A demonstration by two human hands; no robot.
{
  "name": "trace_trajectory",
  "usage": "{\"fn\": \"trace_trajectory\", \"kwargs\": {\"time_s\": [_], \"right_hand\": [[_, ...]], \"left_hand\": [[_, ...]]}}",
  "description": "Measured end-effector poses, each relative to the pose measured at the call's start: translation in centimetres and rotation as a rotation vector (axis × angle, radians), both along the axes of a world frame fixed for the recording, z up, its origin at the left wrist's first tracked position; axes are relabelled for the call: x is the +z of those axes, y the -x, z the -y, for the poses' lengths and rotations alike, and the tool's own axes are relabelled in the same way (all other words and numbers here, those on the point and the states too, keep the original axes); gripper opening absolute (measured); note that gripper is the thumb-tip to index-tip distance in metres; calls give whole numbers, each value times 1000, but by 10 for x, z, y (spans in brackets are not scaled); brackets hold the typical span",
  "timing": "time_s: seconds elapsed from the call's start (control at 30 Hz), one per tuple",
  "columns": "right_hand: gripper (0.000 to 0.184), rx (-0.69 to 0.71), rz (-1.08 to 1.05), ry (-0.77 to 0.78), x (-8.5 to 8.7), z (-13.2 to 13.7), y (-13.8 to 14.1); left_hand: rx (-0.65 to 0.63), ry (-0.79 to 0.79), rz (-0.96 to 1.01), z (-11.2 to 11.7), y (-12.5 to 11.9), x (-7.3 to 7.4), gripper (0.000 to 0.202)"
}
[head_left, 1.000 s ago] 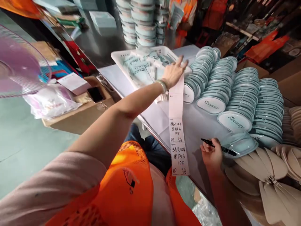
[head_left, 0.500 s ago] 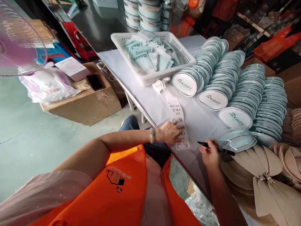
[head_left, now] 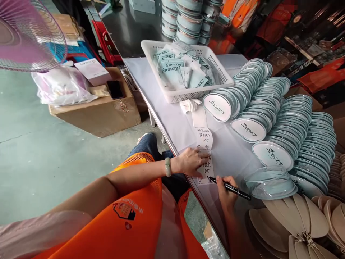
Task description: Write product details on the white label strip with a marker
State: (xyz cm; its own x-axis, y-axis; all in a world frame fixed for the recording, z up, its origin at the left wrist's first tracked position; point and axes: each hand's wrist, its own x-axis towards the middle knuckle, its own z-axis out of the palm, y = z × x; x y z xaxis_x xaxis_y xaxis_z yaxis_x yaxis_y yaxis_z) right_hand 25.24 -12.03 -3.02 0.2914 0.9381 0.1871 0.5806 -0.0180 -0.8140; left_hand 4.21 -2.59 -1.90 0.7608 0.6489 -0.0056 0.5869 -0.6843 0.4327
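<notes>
So the strip (head_left: 204, 139) is lying on the table (head_left: 179, 131) on the wearer's side of the basket (head_left: 199, 93), with the left hand (head_left: 192, 162) resting across it, fingers loosely spread and gripping nothing I can see, while the right hand (head_left: 228, 189) is closed round a pen (head_left: 240, 193), tip right by the label (head_left: 206, 170) furthest from the basket (can't tell if it's touching). Tbh I'd pin the paper firmly just basket-side of the nib, fingertips clear of the ink, and write lightly so nothing smears or skids.
</notes>
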Motion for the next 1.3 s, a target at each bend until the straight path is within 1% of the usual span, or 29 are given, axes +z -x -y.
{"fn": "trace_trajectory", "kwargs": {"time_s": [0.1, 0.23, 0.43, 0.57, 0.7, 0.87, 1.07, 1.3], "right_hand": [[43, 23, 43, -31, 1, -3, -1], [44, 16, 70, -67, 0, -5, -2], [40, 80, 153, -147, 1, -5, -2], [39, 99, 196, -184, -1, -6, -3], [38, 138, 244, -198, -4, -5, -6], [43, 183, 260, -196, -3, -4, -6], [39, 128, 234, -201, -3, -4, -6], [40, 131, 226, -165, -3, -5, -7]], "left_hand": [[-63, -19, -32, -1, 1, 0, 74], [-87, -41, -81, -2, 2, 3, 75], [-96, -24, -120, -3, 2, 10, 76], [-99, -28, -113, -3, 2, 10, 73], [-97, -38, -103, -3, 1, 8, 73], [-88, -47, -110, -3, 1, 6, 75], [-99, -47, -107, -3, 1, 5, 76], [-93, -45, -135, -3, 0, 7, 74]]}}
